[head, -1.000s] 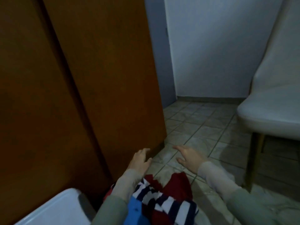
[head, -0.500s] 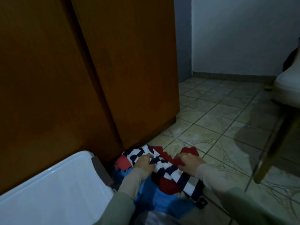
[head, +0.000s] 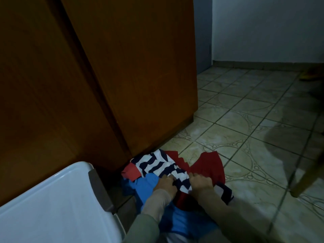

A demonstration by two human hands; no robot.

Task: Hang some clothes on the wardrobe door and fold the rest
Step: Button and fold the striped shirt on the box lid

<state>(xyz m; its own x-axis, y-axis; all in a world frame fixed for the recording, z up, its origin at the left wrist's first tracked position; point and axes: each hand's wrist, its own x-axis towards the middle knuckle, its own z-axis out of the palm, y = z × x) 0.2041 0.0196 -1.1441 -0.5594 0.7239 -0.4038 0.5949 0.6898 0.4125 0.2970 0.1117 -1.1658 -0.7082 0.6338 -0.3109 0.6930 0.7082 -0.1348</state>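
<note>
Step in hand, as judged: picking a garment from the pile; the left hand (head: pixel 165 184) and right hand (head: pixel 199 183) each have fingers curled into the navy-and-white striped garment (head: pixel 158 166), which lies on a red garment (head: pixel 208 166) and a blue garment (head: pixel 182 220) on the tiled floor (head: pixel 245 130). The next move calls for lifting it free without dragging the others, then hanging or folding. The pile sits at the foot of the brown wardrobe door (head: pixel 140 76), beside a white container (head: pixel 52 207), in a dim room.

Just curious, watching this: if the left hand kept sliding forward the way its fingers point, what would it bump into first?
The left hand grips the striped garment; beyond that cloth, the wardrobe door base probably comes first, though depth is unclear.
</note>
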